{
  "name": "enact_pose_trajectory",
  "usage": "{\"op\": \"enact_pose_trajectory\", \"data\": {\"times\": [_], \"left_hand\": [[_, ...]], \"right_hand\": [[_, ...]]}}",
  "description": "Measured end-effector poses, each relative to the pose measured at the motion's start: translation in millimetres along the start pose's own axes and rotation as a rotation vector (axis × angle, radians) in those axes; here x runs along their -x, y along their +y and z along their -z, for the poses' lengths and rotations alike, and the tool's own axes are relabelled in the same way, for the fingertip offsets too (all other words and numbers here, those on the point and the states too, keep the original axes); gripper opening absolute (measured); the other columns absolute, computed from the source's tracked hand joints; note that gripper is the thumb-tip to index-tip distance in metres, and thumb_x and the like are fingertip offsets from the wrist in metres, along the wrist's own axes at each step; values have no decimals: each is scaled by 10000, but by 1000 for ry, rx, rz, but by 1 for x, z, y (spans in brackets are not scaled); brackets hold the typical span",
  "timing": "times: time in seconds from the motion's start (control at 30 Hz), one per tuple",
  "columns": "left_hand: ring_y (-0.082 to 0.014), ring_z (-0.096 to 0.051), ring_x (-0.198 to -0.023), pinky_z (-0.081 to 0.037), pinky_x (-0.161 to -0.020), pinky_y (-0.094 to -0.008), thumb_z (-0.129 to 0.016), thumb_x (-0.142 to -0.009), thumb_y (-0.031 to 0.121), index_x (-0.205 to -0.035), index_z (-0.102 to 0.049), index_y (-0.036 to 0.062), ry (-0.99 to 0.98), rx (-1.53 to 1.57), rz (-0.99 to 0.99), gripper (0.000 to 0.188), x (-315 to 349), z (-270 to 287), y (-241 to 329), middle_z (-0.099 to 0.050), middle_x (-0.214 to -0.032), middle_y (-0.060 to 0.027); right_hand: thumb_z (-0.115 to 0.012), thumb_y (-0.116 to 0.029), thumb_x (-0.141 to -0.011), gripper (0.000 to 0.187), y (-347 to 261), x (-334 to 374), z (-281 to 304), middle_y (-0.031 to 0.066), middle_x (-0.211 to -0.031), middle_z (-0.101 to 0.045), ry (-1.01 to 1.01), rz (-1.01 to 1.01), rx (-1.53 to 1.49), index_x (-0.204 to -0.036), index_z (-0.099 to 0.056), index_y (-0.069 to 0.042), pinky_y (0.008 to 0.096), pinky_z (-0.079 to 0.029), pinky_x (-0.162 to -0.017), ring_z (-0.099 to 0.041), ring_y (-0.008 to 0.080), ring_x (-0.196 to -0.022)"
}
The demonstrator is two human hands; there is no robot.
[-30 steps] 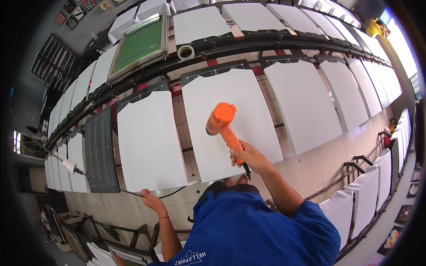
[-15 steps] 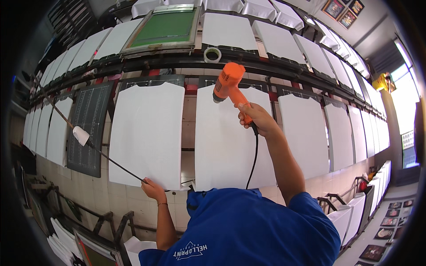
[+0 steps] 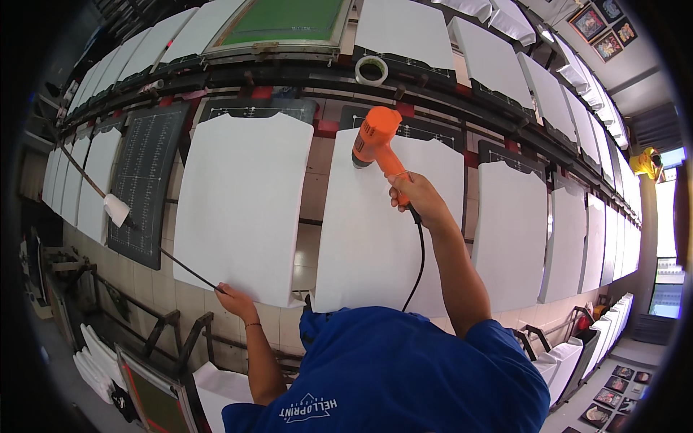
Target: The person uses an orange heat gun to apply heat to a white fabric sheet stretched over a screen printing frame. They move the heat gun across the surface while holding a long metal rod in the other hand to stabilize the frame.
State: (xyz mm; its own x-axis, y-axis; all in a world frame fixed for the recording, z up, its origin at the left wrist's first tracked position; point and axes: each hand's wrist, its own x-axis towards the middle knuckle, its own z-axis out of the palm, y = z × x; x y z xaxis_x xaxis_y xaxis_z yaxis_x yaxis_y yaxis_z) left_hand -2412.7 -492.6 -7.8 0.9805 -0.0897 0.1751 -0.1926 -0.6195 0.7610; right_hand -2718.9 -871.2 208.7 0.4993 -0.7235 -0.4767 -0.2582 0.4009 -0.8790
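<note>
My right hand (image 3: 419,196) is closed around the handle of an orange heat gun (image 3: 381,133). Its dark nozzle points down and left above the far part of a white fabric-covered board (image 3: 390,238). From the handle a black cord (image 3: 421,252) hangs toward my body. At the lower left, my left hand (image 3: 237,302) pinches a black cable (image 3: 191,270), just off the near corner of another white-covered board (image 3: 242,202). That cable runs up left to a white connector (image 3: 116,210), and a brownish cord continues beyond it. The connector hangs in front of a bare dark board (image 3: 148,180).
Rows of white-covered boards curve away on both sides. Behind a dark rail lie a green-meshed screen frame (image 3: 289,20) and a tape roll (image 3: 371,71). Black metal supports (image 3: 173,339) stand at lower left. A person in yellow (image 3: 647,164) is far right.
The view has shifted, so the boards sit farther up and right. My left hand and the white connector are slightly farther left. The heat gun stays held, its place nearly unchanged in the picture.
</note>
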Motion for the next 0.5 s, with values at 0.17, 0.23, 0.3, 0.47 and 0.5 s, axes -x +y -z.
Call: {"op": "enact_pose_trajectory", "data": {"times": [0.17, 0.23, 0.3, 0.47, 0.5], "left_hand": [[-381, -572, -1074, -464, -949, -429, -373, -1033, 192, -1216, -546, -96, -6, -312, 3, 382, -17, 7, 16, -438, -1352, -273], [-374, -557, -1127, -454, -979, -424, -372, -1032, 190, -1268, -537, -79, 15, -230, 20, 394, -21, 2, 31, -355, -1429, -271], [-371, -541, -1171, -448, -988, -425, -371, -1032, 195, -1308, -531, -60, 28, -78, 51, 408, -19, -3, 43, -278, -1484, -274], [-367, -538, -1201, -457, -990, -421, -378, -1024, 186, -1338, -522, -49, 39, -295, -15, 418, -25, -12, 22, -257, -1513, -283], [-368, -534, -1210, -458, -990, -420, -380, -1023, 184, -1336, -522, -55, 27, -280, 0, 418, -25, -13, 23, -250, -1519, -284]], "right_hand": [[-631, -319, -904, 279, -1, -7, 0, 6, -728, -556, -1, -17, -14, -931, -544, -55, 231, -440, -569, -580, 99, -641], [-630, -331, -904, 298, 1, -7, 0, 6, -730, -557, 15, -21, -23, -945, -547, -48, 230, -442, -574, -580, 97, -637], [-629, -336, -906, 304, 0, -3, -5, 7, -729, -558, 24, 0, 27, -951, -549, -46, 225, -442, -569, -582, 96, -635], [-635, -327, -898, 305, -7, 16, 0, 6, -730, -560, -14, -79, 43, -953, -550, -39, 228, -443, -567, -587, 99, -636], [-637, -325, -896, 305, -6, 20, -1, 5, -732, -561, -7, -84, 41, -954, -550, -39, 230, -443, -567, -589, 100, -639]]}}
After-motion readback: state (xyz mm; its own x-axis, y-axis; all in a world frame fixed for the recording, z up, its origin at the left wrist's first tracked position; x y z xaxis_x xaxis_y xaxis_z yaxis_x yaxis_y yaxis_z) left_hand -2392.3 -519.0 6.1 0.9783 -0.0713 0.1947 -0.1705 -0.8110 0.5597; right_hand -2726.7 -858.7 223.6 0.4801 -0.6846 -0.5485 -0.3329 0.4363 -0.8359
